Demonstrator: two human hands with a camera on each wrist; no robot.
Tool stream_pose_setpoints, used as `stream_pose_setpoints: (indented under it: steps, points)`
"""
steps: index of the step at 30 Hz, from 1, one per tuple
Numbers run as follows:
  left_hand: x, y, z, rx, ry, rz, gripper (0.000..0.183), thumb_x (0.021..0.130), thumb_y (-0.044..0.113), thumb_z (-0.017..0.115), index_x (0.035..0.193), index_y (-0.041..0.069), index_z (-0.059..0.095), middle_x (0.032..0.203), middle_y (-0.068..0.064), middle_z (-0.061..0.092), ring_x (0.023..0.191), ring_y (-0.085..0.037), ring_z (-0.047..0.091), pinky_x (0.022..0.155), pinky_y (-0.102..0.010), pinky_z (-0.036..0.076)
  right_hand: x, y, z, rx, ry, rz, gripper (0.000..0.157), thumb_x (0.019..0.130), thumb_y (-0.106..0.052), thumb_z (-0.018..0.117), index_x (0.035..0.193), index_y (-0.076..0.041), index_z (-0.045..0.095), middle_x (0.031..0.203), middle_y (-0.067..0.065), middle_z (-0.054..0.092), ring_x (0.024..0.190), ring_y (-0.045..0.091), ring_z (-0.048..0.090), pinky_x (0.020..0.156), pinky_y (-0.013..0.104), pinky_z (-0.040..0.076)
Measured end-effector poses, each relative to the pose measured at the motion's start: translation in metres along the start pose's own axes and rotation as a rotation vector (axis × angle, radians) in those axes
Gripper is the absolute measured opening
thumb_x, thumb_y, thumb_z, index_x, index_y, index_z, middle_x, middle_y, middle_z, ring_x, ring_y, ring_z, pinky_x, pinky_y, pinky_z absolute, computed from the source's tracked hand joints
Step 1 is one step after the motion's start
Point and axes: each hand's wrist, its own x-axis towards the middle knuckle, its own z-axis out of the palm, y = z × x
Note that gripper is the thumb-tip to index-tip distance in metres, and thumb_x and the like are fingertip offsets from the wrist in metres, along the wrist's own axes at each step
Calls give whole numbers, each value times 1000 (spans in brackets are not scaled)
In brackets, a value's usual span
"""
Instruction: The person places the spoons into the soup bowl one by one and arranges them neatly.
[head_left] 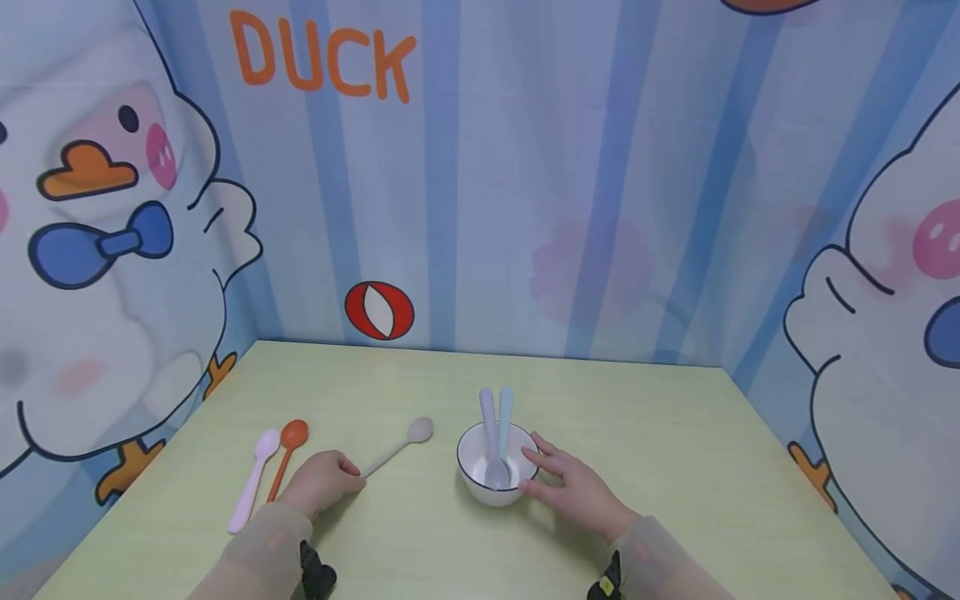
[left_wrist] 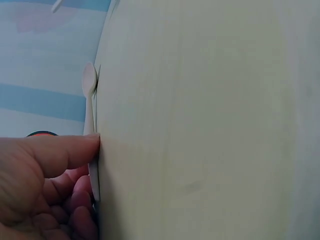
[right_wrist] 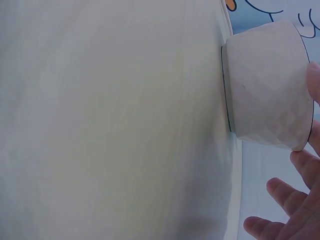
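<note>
On the left of the head view, my left hand (head_left: 322, 483) pinches the handle of a pale grey-beige spoon (head_left: 421, 429). In the left wrist view the thumb lies over the handle of that spoon (left_wrist: 89, 80), with the other fingers curled beneath. A white bowl (head_left: 487, 497) with a dark rim stands mid-table, holding a lilac spoon (head_left: 488, 417) and a light blue spoon (head_left: 506, 412), handles upward. My right hand (head_left: 573, 492) touches the bowl's right side at the rim, fingers spread. The right wrist view has the bowl (right_wrist: 267, 85) with thumb and fingertips against its rim.
Left of my left hand lie a pink-lilac spoon (head_left: 250, 487) and an orange spoon (head_left: 293, 434) on the pale table (head_left: 637, 417). A blue striped curtain (head_left: 495, 167) with duck pictures encloses the table's back and sides.
</note>
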Motion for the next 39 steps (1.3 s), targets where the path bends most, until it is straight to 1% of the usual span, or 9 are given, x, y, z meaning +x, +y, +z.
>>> stream_pose_setpoints:
  steps: [3, 10, 18, 24, 29, 34, 39]
  points:
    - [0, -1, 0, -11, -1, 2, 12, 82, 15, 73, 88, 6, 66, 84, -6, 59, 74, -21, 49, 61, -31, 39, 0, -1, 0, 0, 2, 0, 62, 86, -45, 68, 139, -17, 52, 154, -1, 32, 140, 34, 29, 109, 57, 25]
    - [0, -3, 0, -43, -7, 0, 14, 83, 15, 73, 89, 6, 66, 84, -5, 59, 72, -21, 48, 60, -30, 38, -1, -1, -1, -5, 9, -4, 63, 86, -48, 67, 139, -17, 53, 154, 0, 32, 139, 34, 30, 108, 56, 26]
    - [-1, -2, 1, -60, -9, 8, 14, 82, 17, 73, 89, 7, 66, 83, -5, 59, 71, -20, 48, 60, -30, 38, -2, -3, -1, -3, 5, -9, 63, 86, -47, 67, 139, -16, 53, 154, 1, 33, 139, 36, 30, 107, 58, 26]
    - [-2, -3, -2, -77, -10, 21, 14, 84, 16, 71, 92, 6, 67, 82, -5, 59, 71, -20, 49, 60, -30, 40, -1, 0, 0, -4, 5, 9, 63, 86, -48, 68, 139, -18, 53, 154, -2, 32, 140, 34, 29, 109, 56, 25]
    - [-3, -8, -7, -140, -28, 18, 20, 86, 17, 69, 101, 4, 66, 86, -6, 60, 75, -20, 50, 63, -30, 41, -1, 0, 0, -1, 5, 5, 63, 85, -49, 68, 138, -18, 53, 154, -2, 32, 140, 33, 29, 109, 56, 25]
    - [-3, -13, -16, -210, -58, -15, 26, 89, 19, 66, 109, 2, 66, 93, -6, 60, 82, -22, 49, 70, -32, 38, -2, -1, 0, 2, 5, -7, 63, 85, -48, 68, 138, -17, 53, 154, 0, 32, 140, 33, 29, 109, 56, 25]
    - [-2, -16, -20, -328, -67, -41, 30, 91, 18, 63, 112, -4, 63, 86, -7, 56, 79, -22, 47, 70, -32, 38, -2, -2, -1, 0, 1, -9, 63, 86, -48, 67, 139, -16, 53, 154, 1, 32, 139, 34, 29, 109, 57, 25]
